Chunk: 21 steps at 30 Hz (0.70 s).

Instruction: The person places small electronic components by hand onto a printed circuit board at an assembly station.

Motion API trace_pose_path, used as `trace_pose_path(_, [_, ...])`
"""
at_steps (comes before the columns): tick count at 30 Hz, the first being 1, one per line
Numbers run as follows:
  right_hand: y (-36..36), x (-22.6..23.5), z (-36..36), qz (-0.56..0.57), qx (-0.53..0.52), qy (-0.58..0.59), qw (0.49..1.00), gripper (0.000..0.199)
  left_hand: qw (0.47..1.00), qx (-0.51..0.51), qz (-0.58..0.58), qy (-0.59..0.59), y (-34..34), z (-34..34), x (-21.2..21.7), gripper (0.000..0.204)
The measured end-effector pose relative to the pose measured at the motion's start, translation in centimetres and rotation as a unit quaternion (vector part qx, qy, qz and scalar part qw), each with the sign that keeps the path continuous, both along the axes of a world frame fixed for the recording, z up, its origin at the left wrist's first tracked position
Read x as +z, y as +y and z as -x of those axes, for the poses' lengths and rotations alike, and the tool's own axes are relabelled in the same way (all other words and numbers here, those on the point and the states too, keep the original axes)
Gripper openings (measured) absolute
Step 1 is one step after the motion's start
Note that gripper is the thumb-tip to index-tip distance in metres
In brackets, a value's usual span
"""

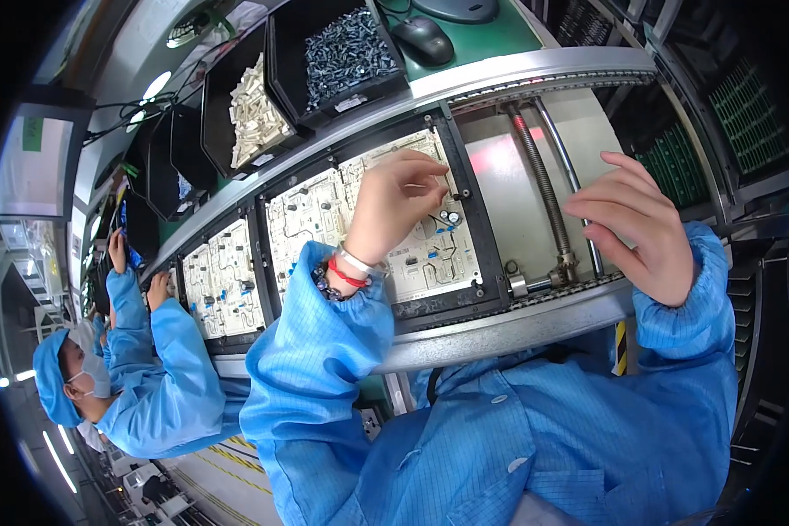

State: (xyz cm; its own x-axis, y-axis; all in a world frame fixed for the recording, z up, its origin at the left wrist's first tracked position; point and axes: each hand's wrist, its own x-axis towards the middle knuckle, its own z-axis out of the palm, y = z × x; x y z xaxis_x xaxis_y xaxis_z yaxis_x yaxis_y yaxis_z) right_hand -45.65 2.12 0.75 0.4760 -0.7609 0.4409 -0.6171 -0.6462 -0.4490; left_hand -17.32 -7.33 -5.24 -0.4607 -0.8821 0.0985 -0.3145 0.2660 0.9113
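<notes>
Over the near circuit board (316,215), which is pale and sits in a black frame, my left hand (396,209) hovers with its fingers curled and the fingertips drawn together. Whatever they may hold is too small or hidden to make out. Small black, blue and silver components stand on this board, among them round capacitors (450,217) just below my left fingers. My right hand (638,226) is raised to the right, over the edge of the conveyor gap beside a metal rod (563,140). Its fingers are spread apart and nothing shows in them.
Beyond the metal rail (535,74) stand a black bin of dark small parts (351,57) and one of cream connectors (256,118). A mouse (423,42) lies on a green mat. A screw shaft (539,175) crosses the conveyor. On the left a co-worker (162,377) reaches over another board (222,272).
</notes>
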Motion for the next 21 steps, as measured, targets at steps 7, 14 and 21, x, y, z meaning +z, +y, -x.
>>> trace_pose_path(7, [-0.3,0.3,-0.3,0.001,0.006,0.012,1.000,0.019,0.982,0.003,0.050,-0.182,0.3,-0.1,1.2,0.028])
trace_pose_path(14, [-0.5,0.0,-0.5,-0.005,0.010,0.019,1.000,0.019,0.966,-0.020,0.158,-0.205,0.0,-0.4,1.0,0.027])
trace_pose_path(21, [-0.3,0.2,-0.8,0.002,0.017,0.008,1.000,0.018,0.965,-0.031,0.189,-0.181,-0.1,-1.0,0.4,0.031])
